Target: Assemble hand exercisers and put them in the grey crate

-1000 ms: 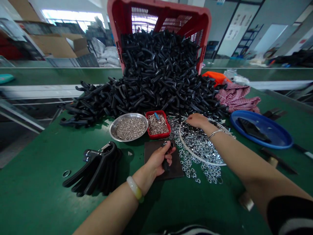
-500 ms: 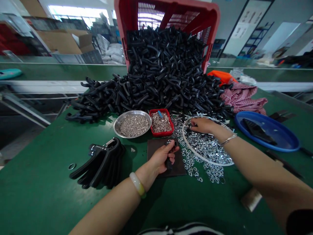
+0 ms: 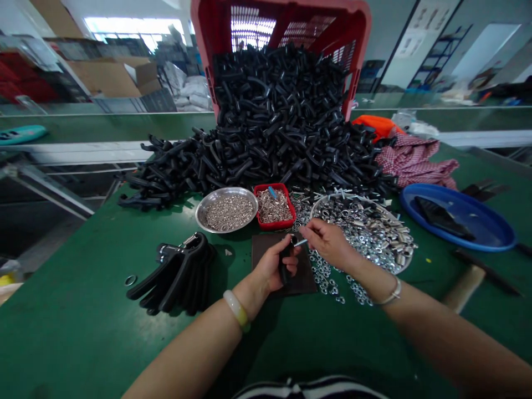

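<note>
Over a dark square pad (image 3: 305,277), my left hand (image 3: 276,263) is closed round a black plastic handle (image 3: 285,266), its end facing up and right. My right hand (image 3: 326,241) pinches a thin silver pin (image 3: 301,242), whose tip is at the handle's upper end; whether it has entered is too small to tell. Right of the pad, a round tray (image 3: 405,267) holds nuts and metal sleeves, with loose nuts (image 3: 326,274) spilled beside it. A red box (image 3: 294,213) of small pins and a steel bowl (image 3: 199,213) of tiny metal parts stand behind the pad.
Black clamp-like handle assemblies (image 3: 178,271) lie at left near a metal ring (image 3: 130,280). A large pile of black handles (image 3: 266,138) spills from a red crate (image 3: 353,94). At right are a blue tray (image 3: 494,238), a hammer (image 3: 465,285) and a checkered cloth (image 3: 415,160).
My right hand has moved left from the tray of nuts to my left hand, now with a silver pin between its fingers. My left hand still grips the handle. The view has shifted slightly.
</note>
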`<state>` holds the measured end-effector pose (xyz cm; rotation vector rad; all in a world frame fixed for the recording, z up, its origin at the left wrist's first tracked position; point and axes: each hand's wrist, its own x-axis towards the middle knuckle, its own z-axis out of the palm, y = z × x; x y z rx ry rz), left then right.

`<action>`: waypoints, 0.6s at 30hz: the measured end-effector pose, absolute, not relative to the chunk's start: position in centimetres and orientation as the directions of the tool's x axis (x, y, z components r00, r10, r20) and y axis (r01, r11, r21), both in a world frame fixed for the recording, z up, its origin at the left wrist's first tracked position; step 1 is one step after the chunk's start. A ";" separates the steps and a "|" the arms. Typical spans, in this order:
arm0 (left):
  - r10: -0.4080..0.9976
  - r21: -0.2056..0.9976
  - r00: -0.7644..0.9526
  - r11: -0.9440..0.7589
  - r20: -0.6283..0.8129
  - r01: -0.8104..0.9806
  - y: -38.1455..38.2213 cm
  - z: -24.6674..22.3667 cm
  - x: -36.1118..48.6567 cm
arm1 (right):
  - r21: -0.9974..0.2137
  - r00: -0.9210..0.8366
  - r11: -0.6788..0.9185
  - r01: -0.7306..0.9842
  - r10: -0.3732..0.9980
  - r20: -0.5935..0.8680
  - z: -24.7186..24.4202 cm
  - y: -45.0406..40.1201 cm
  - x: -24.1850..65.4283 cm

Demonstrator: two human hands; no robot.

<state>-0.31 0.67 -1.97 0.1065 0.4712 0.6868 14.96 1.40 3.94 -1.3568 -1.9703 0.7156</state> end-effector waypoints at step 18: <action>0.850 0.541 0.520 0.478 -0.085 -0.692 -0.3 -0.7 -2.5 | -0.289 -0.519 0.749 0.597 0.635 0.573 5.0 -2.1 13.1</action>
